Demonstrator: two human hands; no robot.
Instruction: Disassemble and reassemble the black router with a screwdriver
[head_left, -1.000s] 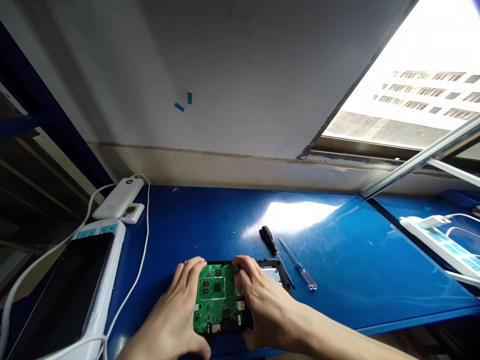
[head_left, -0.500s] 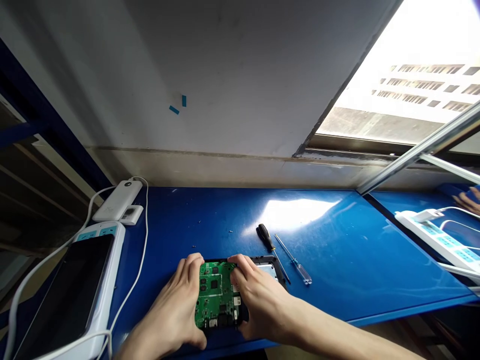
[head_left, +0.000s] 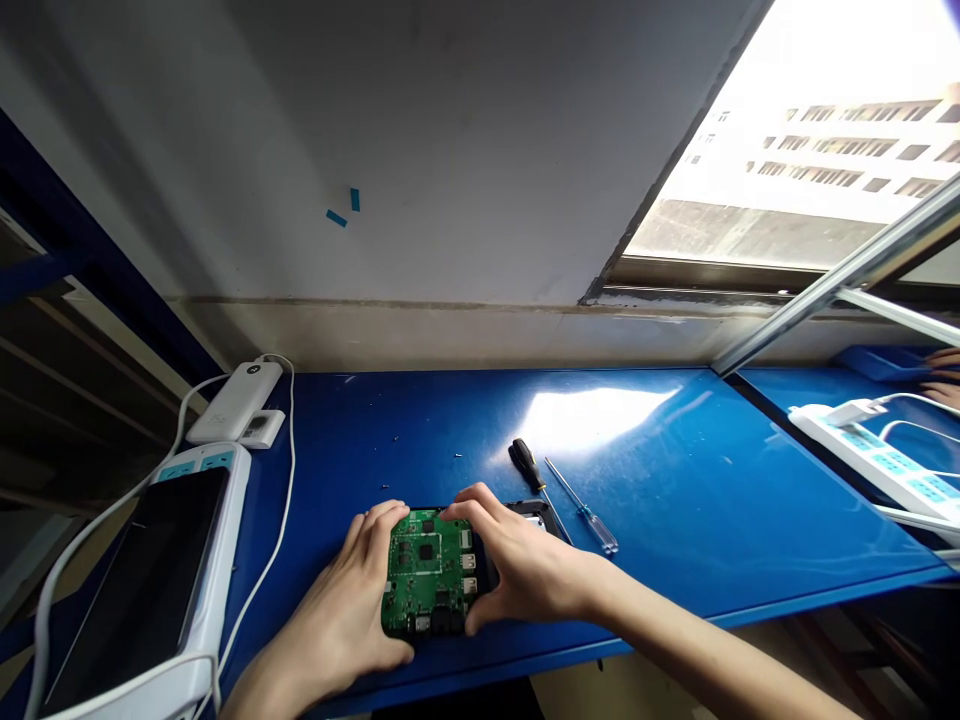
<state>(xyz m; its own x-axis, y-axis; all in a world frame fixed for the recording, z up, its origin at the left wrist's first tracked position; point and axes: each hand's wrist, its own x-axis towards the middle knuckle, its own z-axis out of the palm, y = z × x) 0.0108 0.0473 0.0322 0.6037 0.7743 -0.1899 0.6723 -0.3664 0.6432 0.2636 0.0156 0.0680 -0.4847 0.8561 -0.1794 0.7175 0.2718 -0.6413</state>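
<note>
A green circuit board (head_left: 427, 570) with chips and metal ports along its right and lower edges lies between my hands near the table's front edge. My left hand (head_left: 356, 580) grips its left side, fingers over the top corner and thumb at the lower corner. On the opposite side my right hand (head_left: 517, 570) curls round the right edge, fingers at the top and thumb below. Partly behind my right hand is a black plastic casing (head_left: 553, 518). Beyond it lie a black-handled screwdriver (head_left: 526, 463) and a screwdriver with a clear handle (head_left: 600, 533).
Several small screws (head_left: 458, 456) are scattered on the blue table (head_left: 675, 500). At left, a black phone (head_left: 142, 580) rests on a white power strip (head_left: 238, 470), beside a white power bank (head_left: 236, 400) and cables. Another person's hand (head_left: 943, 378) shows at far right, near another power strip (head_left: 877, 460).
The board and both hands have shifted slightly left and up in view. My right hand has slid, uncovering more of the ports on the board's right edge. The whole view has tilted a little.
</note>
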